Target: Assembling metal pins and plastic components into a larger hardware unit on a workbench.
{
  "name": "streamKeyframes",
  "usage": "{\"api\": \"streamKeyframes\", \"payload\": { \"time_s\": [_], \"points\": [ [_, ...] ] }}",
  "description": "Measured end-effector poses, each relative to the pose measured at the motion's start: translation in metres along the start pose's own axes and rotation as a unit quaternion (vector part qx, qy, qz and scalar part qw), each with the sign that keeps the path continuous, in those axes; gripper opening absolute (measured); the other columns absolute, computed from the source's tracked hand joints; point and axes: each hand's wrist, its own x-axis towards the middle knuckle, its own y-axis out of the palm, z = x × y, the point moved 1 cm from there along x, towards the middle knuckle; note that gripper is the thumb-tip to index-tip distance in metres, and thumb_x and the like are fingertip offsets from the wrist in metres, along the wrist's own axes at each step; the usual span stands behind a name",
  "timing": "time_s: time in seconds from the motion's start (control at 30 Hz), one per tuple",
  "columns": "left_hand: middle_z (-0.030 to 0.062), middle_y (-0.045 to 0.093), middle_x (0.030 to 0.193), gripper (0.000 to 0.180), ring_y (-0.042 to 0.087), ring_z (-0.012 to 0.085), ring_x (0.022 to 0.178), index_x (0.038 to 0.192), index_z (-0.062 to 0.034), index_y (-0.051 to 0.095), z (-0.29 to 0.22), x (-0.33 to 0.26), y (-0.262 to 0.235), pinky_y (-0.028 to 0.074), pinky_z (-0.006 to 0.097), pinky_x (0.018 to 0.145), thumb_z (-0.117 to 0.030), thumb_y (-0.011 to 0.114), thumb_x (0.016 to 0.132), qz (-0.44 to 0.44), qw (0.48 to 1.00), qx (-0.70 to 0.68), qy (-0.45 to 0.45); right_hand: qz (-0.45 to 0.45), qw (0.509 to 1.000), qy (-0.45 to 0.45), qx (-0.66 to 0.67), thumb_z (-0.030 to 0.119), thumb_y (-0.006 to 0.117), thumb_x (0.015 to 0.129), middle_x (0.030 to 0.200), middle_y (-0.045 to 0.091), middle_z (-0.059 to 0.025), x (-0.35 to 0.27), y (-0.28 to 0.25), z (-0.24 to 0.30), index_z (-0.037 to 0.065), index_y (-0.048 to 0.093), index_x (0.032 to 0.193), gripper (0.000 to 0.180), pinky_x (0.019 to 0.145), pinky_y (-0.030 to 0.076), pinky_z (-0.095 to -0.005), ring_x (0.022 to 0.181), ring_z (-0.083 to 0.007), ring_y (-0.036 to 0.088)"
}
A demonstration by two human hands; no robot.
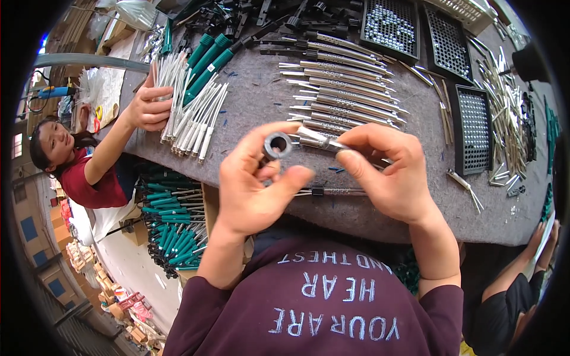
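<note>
The left hand point(252, 190) curls loosely round a black tube point(269, 149), thumb pointing right — the right hand point(389, 169) pinches a slim silver piece point(336, 145) alongside, both above the grey tabletop point(249, 101).

A person in red point(95, 181) is left of the table point(246, 104), with boxes point(58, 228) farther left. Someone in black point(503, 305) is by its right end.
</note>
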Motion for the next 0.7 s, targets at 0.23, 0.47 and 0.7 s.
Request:
{"api": "streamKeyframes", "payload": {
  "time_s": [0.23,0.47,0.7],
  "points": [
    [-0.0013,0.061,0.086,0.023,0.044,0.004,0.072,0.126,-0.001,0.06,0.013,-0.013,-0.059,0.037,0.021,0.06,-0.012,0.066,0.106,-0.024,0.987,0.161,0.004,0.01,0.989,-0.108,-0.104,0.006,0.08,0.089,0.089,0.076,-0.009,0.002,-0.001,0.002,0.003,0.076,0.101,0.012,0.062,0.054,-0.028,0.068,-0.0183,0.069],
    [0.0082,0.063,0.08,0.018,0.053,0.0159,0.06,0.113,-0.0038,0.069,-0.009,-0.012,-0.061,0.046,0.028,0.059,-0.012,0.075,0.099,0.024,0.957,0.287,0.044,0.029,0.981,-0.143,-0.124,0.009,0.08,0.089,0.093,0.077,-0.0094,0.003,0.003,-0.005,0.006,0.076,0.1,0.012,0.066,0.058,-0.0343,0.078,-0.0254,0.075],
    [0.0088,0.069,0.082,0.019,0.063,0.0262,0.063,0.109,-0.0057,0.073,-0.022,-0.008,-0.063,0.05,0.036,0.06,-0.01,0.079,0.09,0.092,0.93,0.349,0.073,0.071,0.977,-0.135,-0.151,0.012,0.08,0.088,0.09,0.076,-0.0073,0.002,0.006,-0.003,0.009,0.076,0.101,0.014,0.068,0.058,-0.036,0.079,-0.0279,0.074]
  ]
}}
